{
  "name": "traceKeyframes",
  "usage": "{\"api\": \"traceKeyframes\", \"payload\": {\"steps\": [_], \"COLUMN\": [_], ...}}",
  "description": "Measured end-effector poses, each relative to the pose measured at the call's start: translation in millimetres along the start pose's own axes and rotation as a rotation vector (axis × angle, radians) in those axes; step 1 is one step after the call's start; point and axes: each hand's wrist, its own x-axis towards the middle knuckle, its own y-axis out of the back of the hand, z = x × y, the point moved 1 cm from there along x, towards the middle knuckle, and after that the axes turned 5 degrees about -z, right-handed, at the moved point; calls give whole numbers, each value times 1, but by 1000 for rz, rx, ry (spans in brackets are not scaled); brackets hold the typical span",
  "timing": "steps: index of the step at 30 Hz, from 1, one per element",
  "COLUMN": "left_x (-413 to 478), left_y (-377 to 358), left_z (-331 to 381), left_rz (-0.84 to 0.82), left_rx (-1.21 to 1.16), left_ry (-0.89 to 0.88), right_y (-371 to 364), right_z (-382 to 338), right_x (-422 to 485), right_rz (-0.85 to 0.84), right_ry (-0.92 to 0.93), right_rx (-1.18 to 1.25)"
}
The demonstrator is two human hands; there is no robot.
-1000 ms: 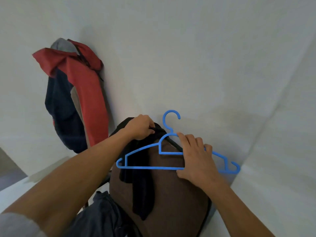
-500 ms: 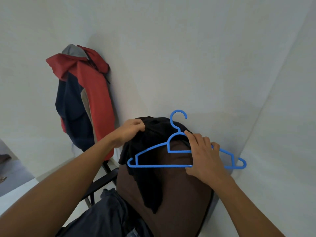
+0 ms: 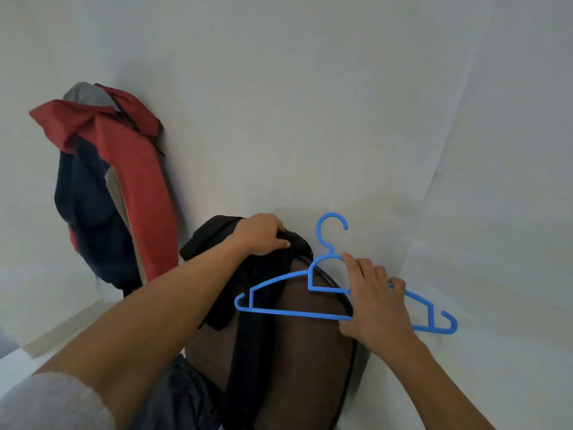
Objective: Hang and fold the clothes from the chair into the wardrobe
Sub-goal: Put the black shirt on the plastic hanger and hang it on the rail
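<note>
Bright blue hanger (image 3: pixel 279 311), plain. Black garment (image 3: pixel 260 274), unpatterned, over brown chair back (image 3: pixel 310 352) with dark edging. Red, navy, beige and grey hung clothes (image 3: pixel 108 187) in solid blocks. Dark slate-grey cloth (image 3: pixel 183 395) low down. Pale grey sleeve (image 3: pixel 52 401). Off-white walls (image 3: pixel 310 103).

This looks like a room in a home, likely a bedroom corner. Plain pale walls (image 3: pixel 310 103) meet at a corner, and a bundle of worn clothes (image 3: pixel 124 181), red, navy and grey, hangs against the wall on the left. A brown-backed chair (image 3: pixel 310 352) carries a draped black garment (image 3: pixel 248 290), and a blue plastic hanger (image 3: pixel 279 311) of the household kind is at hand.
</note>
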Motion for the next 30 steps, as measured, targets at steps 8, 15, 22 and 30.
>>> {"api": "traceKeyframes", "payload": {"steps": [8, 15, 22, 30], "left_x": [-32, -107, -179, -256], "left_y": [21, 89, 130, 145], "left_z": [-30, -47, -18, 6], "left_rz": [237, 360, 288, 195], "left_rx": [-787, -1299, -1480, -1325], "left_ry": [88, 44, -208, -406], "right_y": [15, 61, 140, 203], "right_z": [8, -19, -91, -130], "right_x": [-3, -10, -28, -68], "right_rz": [77, 192, 110, 166], "right_ry": [25, 242, 502, 593], "right_rx": [191, 611, 827, 1028]}}
